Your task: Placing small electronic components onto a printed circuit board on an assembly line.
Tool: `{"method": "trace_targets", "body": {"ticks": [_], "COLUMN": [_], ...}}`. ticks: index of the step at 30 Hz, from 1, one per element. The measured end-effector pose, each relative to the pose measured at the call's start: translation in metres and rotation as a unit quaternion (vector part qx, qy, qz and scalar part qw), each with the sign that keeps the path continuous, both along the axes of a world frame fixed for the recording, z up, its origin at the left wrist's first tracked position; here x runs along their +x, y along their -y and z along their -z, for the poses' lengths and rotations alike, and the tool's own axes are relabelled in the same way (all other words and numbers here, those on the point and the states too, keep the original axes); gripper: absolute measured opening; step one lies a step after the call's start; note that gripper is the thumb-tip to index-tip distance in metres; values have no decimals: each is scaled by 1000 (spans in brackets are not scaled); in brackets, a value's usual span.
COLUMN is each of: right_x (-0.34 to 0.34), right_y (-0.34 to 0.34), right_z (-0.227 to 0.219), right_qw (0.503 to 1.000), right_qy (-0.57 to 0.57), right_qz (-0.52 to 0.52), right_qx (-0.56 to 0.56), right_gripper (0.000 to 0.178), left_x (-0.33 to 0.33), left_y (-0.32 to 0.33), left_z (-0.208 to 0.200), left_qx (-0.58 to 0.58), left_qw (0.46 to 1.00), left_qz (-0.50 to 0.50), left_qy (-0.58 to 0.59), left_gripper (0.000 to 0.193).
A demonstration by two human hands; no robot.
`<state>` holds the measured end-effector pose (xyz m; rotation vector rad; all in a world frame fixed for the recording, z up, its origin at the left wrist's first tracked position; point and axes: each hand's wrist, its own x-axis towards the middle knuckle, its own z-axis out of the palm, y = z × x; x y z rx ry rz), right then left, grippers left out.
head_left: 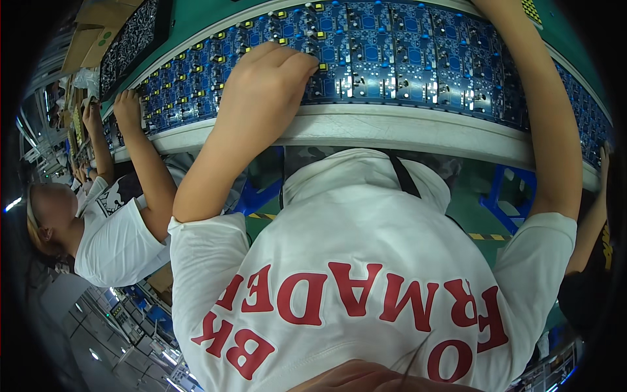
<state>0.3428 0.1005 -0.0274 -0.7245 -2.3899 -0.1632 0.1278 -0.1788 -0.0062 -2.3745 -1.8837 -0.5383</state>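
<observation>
A long row of blue circuit boards (392, 62), studded with small components, runs along the line in front of me. My left hand (264, 88) rests over these boards, its fingers curled and thumb side toward the right. The fingertips are bent down out of sight, so whatever they pinch is hidden. Right beside them a small yellow component (322, 67) stands on a board. My right forearm (545, 98) stretches across the boards toward the far side. The right hand is cut off by the upper edge, and its fingers do not show.
A pale rail (379, 127) borders the boards on my side. Far left lies a black tray (134, 42) of small parts, near cardboard boxes (81, 46). A co-worker (117, 228) at left reaches over the boards; another person's arm (595, 215) shows at right.
</observation>
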Motion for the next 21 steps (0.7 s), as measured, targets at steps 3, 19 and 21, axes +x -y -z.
{"method": "trace_targets", "body": {"ticks": [3, 19, 21], "right_x": [1, -26, -33], "right_y": [5, 93, 95], "right_z": [-4, -22, -19], "right_qw": [1000, 966, 964], "right_qy": [-13, -33, 31], "right_qz": [2, -130, -137], "right_qx": [0, -222, -226], "right_gripper": [16, 11, 10], "left_x": [0, -79, -93], "left_y": [0, -138, -168], "left_z": [-3, -47, -26], "left_qx": [-6, -131, -135], "left_qw": [1000, 975, 978], "left_qz": [0, -156, -112], "left_qy": [-17, 93, 116], "left_gripper": [12, 30, 32]}}
